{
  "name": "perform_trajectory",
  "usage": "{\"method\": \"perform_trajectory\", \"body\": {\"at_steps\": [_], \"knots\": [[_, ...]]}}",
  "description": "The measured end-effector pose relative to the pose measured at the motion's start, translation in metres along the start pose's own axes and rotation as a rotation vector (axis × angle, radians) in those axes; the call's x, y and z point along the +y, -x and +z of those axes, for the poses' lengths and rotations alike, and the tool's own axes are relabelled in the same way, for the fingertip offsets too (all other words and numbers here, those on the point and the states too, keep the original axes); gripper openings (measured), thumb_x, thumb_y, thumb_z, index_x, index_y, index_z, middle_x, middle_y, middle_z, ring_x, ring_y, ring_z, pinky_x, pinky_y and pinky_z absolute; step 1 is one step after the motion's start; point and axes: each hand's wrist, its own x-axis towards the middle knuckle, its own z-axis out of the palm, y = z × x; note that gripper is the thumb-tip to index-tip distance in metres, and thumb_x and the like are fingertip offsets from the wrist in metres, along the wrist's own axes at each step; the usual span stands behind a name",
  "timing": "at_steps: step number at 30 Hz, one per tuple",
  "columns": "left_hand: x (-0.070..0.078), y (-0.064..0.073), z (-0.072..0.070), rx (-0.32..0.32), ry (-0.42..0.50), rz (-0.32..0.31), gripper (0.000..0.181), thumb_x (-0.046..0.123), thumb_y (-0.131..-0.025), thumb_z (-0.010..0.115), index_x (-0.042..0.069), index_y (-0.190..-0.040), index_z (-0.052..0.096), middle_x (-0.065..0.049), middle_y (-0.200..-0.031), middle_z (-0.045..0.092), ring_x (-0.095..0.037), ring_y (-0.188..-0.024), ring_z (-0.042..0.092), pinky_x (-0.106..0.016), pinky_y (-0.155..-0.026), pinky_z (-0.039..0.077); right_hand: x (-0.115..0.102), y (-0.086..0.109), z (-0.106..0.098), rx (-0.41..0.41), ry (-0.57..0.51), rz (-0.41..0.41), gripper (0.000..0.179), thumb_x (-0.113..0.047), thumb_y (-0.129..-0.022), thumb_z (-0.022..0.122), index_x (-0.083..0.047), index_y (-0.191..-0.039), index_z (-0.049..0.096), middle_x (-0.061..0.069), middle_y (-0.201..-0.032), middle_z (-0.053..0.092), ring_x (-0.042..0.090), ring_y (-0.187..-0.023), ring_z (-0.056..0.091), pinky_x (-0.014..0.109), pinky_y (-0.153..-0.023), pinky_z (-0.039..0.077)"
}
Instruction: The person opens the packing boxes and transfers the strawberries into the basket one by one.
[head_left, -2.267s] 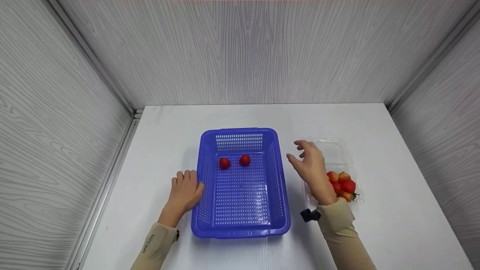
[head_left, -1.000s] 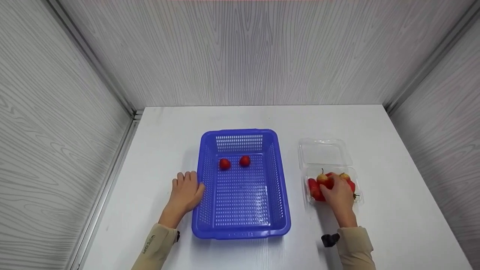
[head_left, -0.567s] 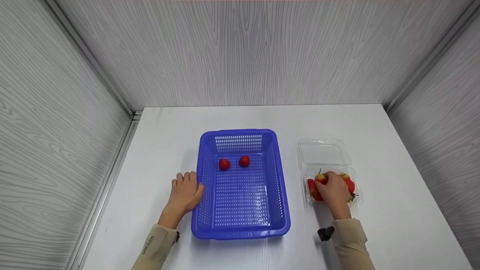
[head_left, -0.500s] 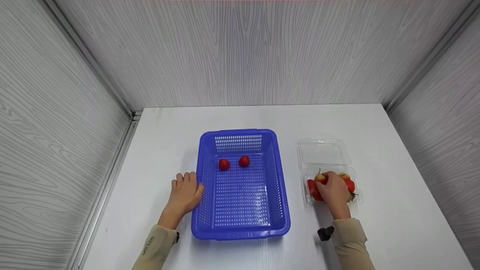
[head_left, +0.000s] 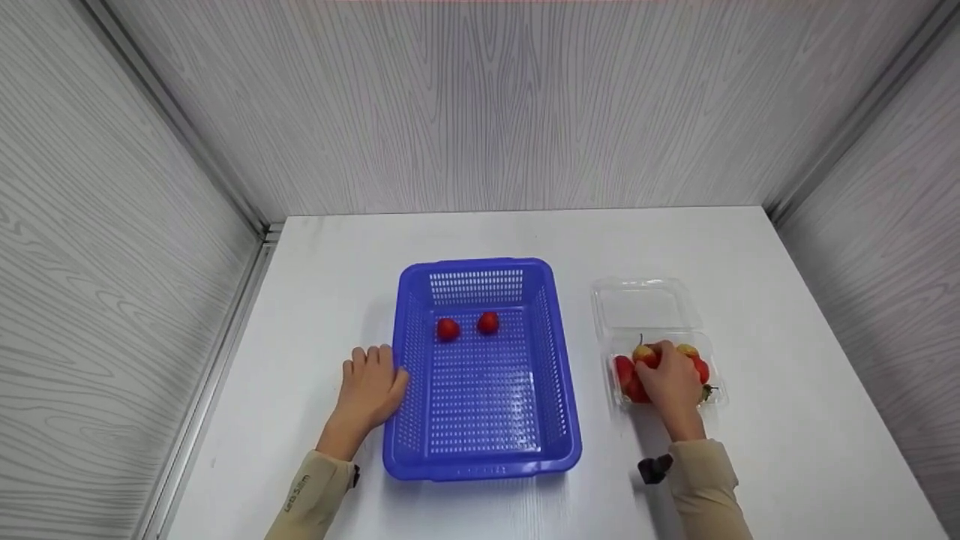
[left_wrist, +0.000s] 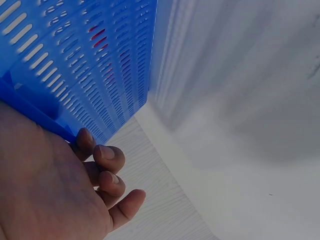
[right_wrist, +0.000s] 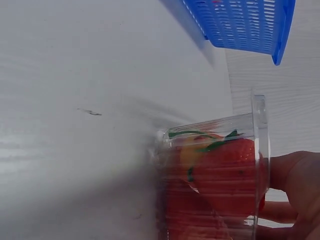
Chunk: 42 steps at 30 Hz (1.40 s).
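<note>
My left hand point(head_left: 369, 386) grips the left rim of a blue plastic basket point(head_left: 480, 471), its thumb over the edge. Close up in the left wrist view, that hand's fingers point(left_wrist: 111, 154) are curled beside the slotted basket wall. Two red strawberries, one on the left point(head_left: 448, 328) and one on the right point(head_left: 488, 322), lie on the basket floor. My right hand point(head_left: 671, 382) reaches into a clear plastic clamshell box point(head_left: 652, 307) of strawberries and pinches a yellow-topped strawberry point(head_left: 643, 353). Its fingertips are partly hidden among the fruit; in the right wrist view, strawberries point(right_wrist: 225, 172) show through the box wall.
The box's lid lies folded back, away from me. Basket and box stand apart on a white table point(head_left: 480, 232), with a strip of tabletop between them. Grey wood-grain panels point(head_left: 480, 105) rise behind the table and at both sides.
My right hand has come from beside the basket's right rim into the strawberry box, where its fingers close on a strawberry with only small shifts. Left hand and basket stay put.
</note>
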Motion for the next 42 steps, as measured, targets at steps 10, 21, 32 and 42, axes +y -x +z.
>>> {"method": "perform_trajectory", "body": {"at_steps": [10,21,32,42], "knots": [[0.000,0.000,-0.001,0.005,-0.009,0.005,0.029,0.025,-0.097,0.046,-0.003,-0.107,0.047,-0.017,-0.093,0.048,-0.037,-0.091,0.040,-0.051,-0.079,0.031,-0.013,0.004,-0.014,0.016,-0.057,-0.033,0.046,-0.023,-0.090,0.066,0.002,-0.127,0.055,0.027,-0.123,0.059,0.042,-0.110,0.055,0.059,-0.094,0.045],[0.001,0.000,-0.002,-0.001,0.014,-0.008,0.030,0.027,-0.097,0.043,-0.002,-0.106,0.047,-0.016,-0.093,0.047,-0.036,-0.092,0.039,-0.050,-0.081,0.031,-0.048,0.009,-0.032,0.048,-0.095,-0.109,0.043,-0.026,-0.093,0.064,-0.001,-0.127,0.057,0.025,-0.117,0.063,0.038,-0.097,0.060,0.051,-0.084,0.051],[0.001,0.000,0.001,0.007,0.002,-0.008,0.028,0.024,-0.096,0.045,-0.002,-0.105,0.047,-0.017,-0.092,0.048,-0.036,-0.091,0.039,-0.051,-0.080,0.031,-0.089,0.010,-0.035,0.093,-0.146,-0.186,0.042,-0.028,-0.092,0.067,-0.002,-0.124,0.059,0.022,-0.111,0.066,0.034,-0.089,0.061,0.044,-0.072,0.053],[0.001,0.000,0.001,0.004,0.005,-0.011,0.028,0.025,-0.096,0.043,-0.001,-0.105,0.047,-0.016,-0.091,0.046,-0.035,-0.091,0.038,-0.049,-0.080,0.030,-0.123,0.009,-0.029,0.089,-0.161,-0.248,0.040,-0.028,-0.091,0.069,-0.004,-0.122,0.062,0.020,-0.107,0.068,0.032,-0.081,0.060,0.039,-0.067,0.050]]}}
